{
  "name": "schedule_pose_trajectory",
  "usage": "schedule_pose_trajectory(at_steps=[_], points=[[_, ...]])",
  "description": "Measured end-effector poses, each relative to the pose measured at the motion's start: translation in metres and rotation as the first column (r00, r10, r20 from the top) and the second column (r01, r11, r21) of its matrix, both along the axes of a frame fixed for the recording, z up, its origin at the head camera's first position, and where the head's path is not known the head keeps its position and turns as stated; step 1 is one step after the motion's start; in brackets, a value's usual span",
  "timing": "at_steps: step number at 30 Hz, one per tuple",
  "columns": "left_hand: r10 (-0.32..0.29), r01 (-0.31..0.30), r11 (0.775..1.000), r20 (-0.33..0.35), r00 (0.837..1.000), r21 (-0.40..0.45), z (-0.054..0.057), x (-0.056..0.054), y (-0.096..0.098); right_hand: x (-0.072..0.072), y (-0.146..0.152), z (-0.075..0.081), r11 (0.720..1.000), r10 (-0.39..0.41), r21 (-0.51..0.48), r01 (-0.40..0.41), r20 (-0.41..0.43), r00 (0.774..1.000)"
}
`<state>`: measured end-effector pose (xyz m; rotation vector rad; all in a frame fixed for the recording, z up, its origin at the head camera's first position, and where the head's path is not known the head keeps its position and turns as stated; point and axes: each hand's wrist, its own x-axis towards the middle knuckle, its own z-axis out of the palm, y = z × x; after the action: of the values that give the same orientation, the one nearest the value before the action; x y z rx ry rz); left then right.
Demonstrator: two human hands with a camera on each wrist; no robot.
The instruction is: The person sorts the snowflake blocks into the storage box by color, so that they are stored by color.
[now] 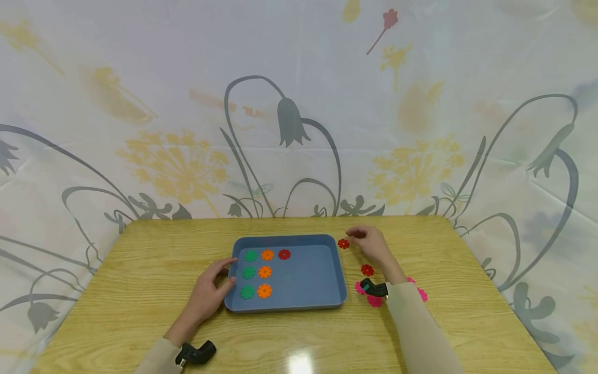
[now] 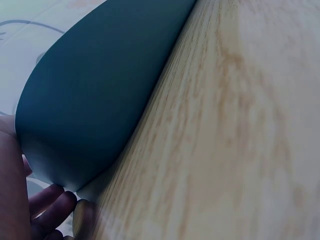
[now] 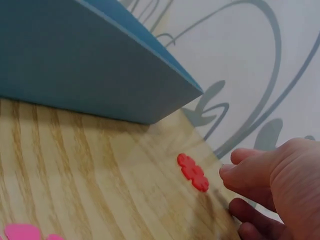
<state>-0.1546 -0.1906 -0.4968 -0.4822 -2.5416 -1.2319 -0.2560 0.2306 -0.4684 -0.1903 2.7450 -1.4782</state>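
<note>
Tray (image 1: pixel 306 278) held at the left, loose red disc (image 1: pixel 343 243) beside its far right corner

At the far left of the table (image 1: pixel 135 296), a pale left sleeve (image 1: pixel 159 358) is seen, with a black wrist camera (image 1: pixel 196 354) strapped at its cuff. By the left hand (image 1: pixel 209 288) the tray's left wall is held: its grip is closed over the rim, the wall being pinched between the digits laid over it and those bent against its outer face, as is shown in the left wrist view.

Inside the blue tray, a column of three green discs (image 1: pixel 248 272) is set nearest the left wall. Next to it a column of three orange discs (image 1: pixel 264 272) is laid, and a single dark red disc (image 1: pixel 284 254) is placed at the far end of a third column. The tray's right part is left bare.

Beyond the right wall, the loose red disc is found on the table. Just beside it the right hand (image 1: pixel 371 244) is held, its grip parted, with nothing pinched and a small gap shown to the disc. Nearer the body, a second loose red disc (image 1: pixel 367 270) is seen, and pink discs (image 1: pixel 375 301) are partly covered by the right sleeve (image 1: pixel 418 324).
</note>
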Motion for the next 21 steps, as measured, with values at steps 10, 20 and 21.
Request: schedule_pose_trajectory(at_steps=[10, 20, 21], points=[[0.005, -0.005, 1.0, -0.01, 1.0, -0.001, 0.0014, -0.0016, 0.002, -0.0019, 0.0069, -0.0084, 1.0, 0.018, -0.02, -0.017, 0.043, 0.999], [0.004, -0.004, 1.0, -0.008, 1.0, -0.006, 0.0, 0.0001, 0.0005, -0.0011, 0.0059, -0.0105, 0.999, 0.027, -0.019, -0.026, 0.088, 0.996], [0.008, -0.008, 1.0, -0.01, 1.0, -0.006, -0.0003, 0.0004, 0.0003, -0.001, 0.0049, -0.0101, 1.0, 0.025, -0.017, -0.023, 0.09, 0.996]])
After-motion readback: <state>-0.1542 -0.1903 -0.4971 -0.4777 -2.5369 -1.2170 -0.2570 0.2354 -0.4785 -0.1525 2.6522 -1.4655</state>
